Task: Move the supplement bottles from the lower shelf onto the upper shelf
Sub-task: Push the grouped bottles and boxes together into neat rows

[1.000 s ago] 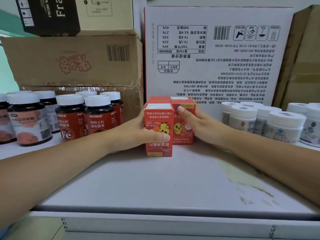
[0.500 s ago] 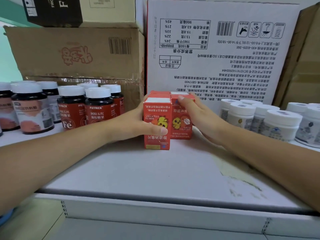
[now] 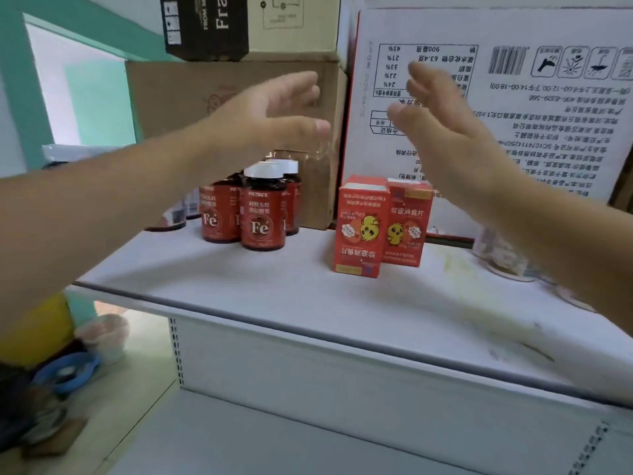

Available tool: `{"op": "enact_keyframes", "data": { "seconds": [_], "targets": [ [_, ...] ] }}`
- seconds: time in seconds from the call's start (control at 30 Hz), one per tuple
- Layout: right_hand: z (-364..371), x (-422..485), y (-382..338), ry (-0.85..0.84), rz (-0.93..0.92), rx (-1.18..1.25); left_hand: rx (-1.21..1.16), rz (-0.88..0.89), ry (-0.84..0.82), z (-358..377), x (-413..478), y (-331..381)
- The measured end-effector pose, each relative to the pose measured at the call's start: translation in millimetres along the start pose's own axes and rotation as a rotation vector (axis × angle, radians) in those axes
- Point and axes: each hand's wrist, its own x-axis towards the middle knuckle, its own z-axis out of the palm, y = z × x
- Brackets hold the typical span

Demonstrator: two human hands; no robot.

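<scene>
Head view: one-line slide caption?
Both open hands, left and right, raised above red boxes on the shelf.

The two rectangular cardboard packets (image 3: 381, 224) are bright red, each printed with a yellow cartoon chick, white lettering and a yellow strip at one end. The round dark brown bottles (image 3: 263, 214) wear red labels with white "Fe" marks and plain white caps. The flat metal shelf (image 3: 274, 289) is pale grey-white, with a yellowish stain toward its right. The large carton (image 3: 534, 108) behind is white with black print and a barcode. Beside it a plain cardboard box (image 3: 191, 97) is brown with a faded red drawing. The wall frame (image 3: 20, 80) is teal green.
</scene>
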Motion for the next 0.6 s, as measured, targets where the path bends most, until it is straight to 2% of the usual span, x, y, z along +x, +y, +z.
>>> {"op": "enact_keyframes", "data": {
  "seconds": [0.17,0.3,0.43,0.6],
  "targets": [
    [44.9,5.0,-44.0,-0.094,0.018,0.180,-0.017,-0.010,0.161,-35.9,-20.5,-33.8],
    [110.1,27.8,-50.4,-0.014,0.220,0.357,-0.037,-0.041,0.310,-47.3,-24.0,-73.7],
    [156.8,45.9,-35.9,0.094,0.381,0.413,-0.237,-0.163,0.239,-42.0,-23.9,-111.5],
    [187.2,44.6,-4.6,0.221,0.426,0.388,-0.459,-0.298,0.237,-15.7,-18.9,-137.9]
  ]
}}
